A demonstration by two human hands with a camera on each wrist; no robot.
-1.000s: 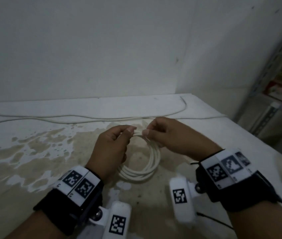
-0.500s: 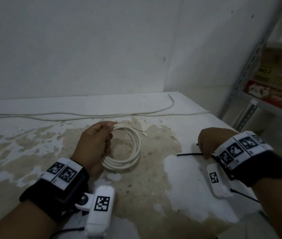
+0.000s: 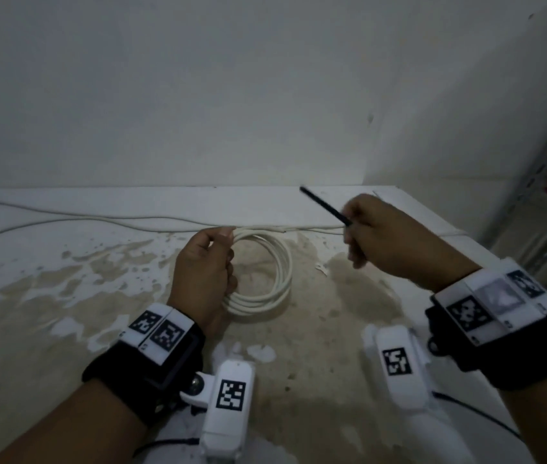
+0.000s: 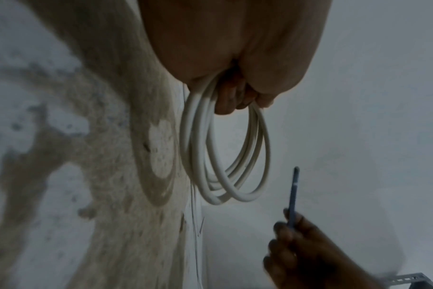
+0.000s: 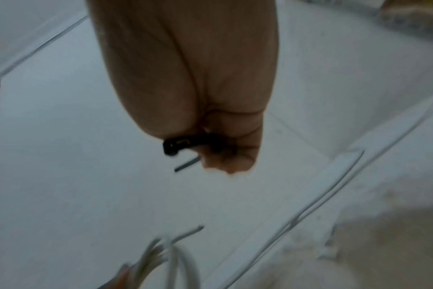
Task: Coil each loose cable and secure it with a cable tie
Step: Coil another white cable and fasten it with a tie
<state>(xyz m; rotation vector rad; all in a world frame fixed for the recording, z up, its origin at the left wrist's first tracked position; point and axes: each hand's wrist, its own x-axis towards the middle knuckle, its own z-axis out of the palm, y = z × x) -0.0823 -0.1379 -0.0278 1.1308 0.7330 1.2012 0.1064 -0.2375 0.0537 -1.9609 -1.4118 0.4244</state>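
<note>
A white cable wound into a coil [image 3: 265,279] hangs from my left hand [image 3: 206,262], whose thumb and fingers pinch its top over the stained table. The left wrist view shows the loops of the coil [image 4: 223,156] dangling below the curled fingers [image 4: 230,97]. My right hand [image 3: 385,242] is to the right of the coil and grips a black cable tie [image 3: 325,205], whose free end points up and left. In the right wrist view the tie's head [image 5: 181,145] pokes out of the fist. The same tie [image 4: 293,195] also shows in the left wrist view.
Loose thin white cables [image 3: 114,222] run along the back of the white, brown-stained table [image 3: 64,296] near the wall. A metal shelf frame [image 3: 546,182] with boxes stands at the right, beyond the table's edge.
My right hand left the coil, went to the table's right side, took up the black tie and has now come back beside the coil. The left hand kept holding the coil.
</note>
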